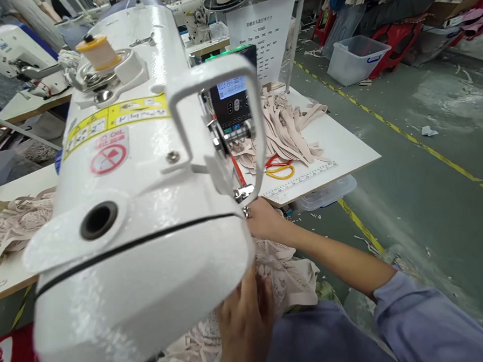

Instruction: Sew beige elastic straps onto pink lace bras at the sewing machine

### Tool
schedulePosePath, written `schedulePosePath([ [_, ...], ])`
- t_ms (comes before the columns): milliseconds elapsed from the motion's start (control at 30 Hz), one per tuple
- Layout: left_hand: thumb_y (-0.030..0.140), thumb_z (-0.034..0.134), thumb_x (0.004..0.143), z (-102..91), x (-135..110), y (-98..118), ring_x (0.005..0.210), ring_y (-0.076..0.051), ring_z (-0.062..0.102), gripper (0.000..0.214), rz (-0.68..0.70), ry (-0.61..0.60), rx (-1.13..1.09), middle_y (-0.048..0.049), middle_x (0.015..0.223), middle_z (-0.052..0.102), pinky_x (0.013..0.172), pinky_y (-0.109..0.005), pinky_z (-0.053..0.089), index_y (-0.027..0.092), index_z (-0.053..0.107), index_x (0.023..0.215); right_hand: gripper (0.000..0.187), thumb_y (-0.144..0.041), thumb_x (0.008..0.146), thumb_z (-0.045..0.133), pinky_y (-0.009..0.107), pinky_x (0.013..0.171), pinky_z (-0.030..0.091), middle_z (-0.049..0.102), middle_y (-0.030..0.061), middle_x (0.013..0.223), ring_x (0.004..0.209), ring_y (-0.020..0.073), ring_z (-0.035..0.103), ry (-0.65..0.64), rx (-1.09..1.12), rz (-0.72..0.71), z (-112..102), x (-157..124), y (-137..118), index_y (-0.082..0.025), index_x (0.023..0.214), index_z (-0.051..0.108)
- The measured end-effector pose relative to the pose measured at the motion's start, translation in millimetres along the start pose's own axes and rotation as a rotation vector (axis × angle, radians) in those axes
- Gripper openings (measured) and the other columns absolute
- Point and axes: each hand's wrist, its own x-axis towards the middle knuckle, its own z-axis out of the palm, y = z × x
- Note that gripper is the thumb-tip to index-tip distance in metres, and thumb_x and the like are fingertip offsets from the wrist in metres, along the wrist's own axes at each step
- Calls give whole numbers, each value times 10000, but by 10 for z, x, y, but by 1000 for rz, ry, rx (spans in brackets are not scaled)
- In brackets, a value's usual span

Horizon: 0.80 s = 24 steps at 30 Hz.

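The white sewing machine fills the left and middle of the view and hides its own needle area. My left hand is below the machine head, fingers bent against a beige lace bra and closed on it. My right hand reaches in on the far side of the head, beside the white guard loop; its fingertips are hidden behind the machine. The lace bra hangs between my hands and spreads over my lap, more of its lace showing under the machine head.
Beige fabric strips, scissors and a printed ruler lie on the white table. A control panel stands behind the head. Lace pieces are piled at left. A clear bin stands on the floor.
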Motion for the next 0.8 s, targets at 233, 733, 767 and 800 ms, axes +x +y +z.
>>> schedulePosePath([
  [233, 456, 495, 918, 147, -199, -521, 928, -284, 596, 400, -414, 73, -209, -128, 982, 625, 767, -375, 467, 141, 599, 1141, 237, -9, 704, 589, 253, 786, 468, 635, 39, 960, 937, 187, 610, 67, 13, -79, 77, 10, 68, -159, 866, 675],
  [733, 475, 588, 823, 155, -19, -441, 440, -117, 447, 278, -715, 66, -394, 59, 567, 472, 406, -227, 332, 205, 522, 794, 122, -54, 798, 617, 259, 838, 459, 639, 51, 1032, 964, 173, 601, 81, 24, -103, 61, 0, 68, -160, 852, 642],
  [767, 465, 588, 827, 150, -6, -436, 447, -120, 460, 269, -683, 62, -376, 56, 569, 472, 403, -228, 326, 208, 519, 787, 109, -62, 803, 622, 258, 834, 455, 633, 49, 1029, 961, 172, 597, 78, 23, -99, 54, -2, 66, -162, 844, 638],
  [800, 456, 585, 833, 144, 5, -432, 454, -122, 472, 261, -652, 52, -360, 52, 571, 474, 403, -229, 323, 210, 517, 777, 99, -70, 808, 626, 257, 829, 451, 627, 46, 1025, 954, 170, 593, 74, 24, -92, 46, -3, 61, -164, 839, 635],
])
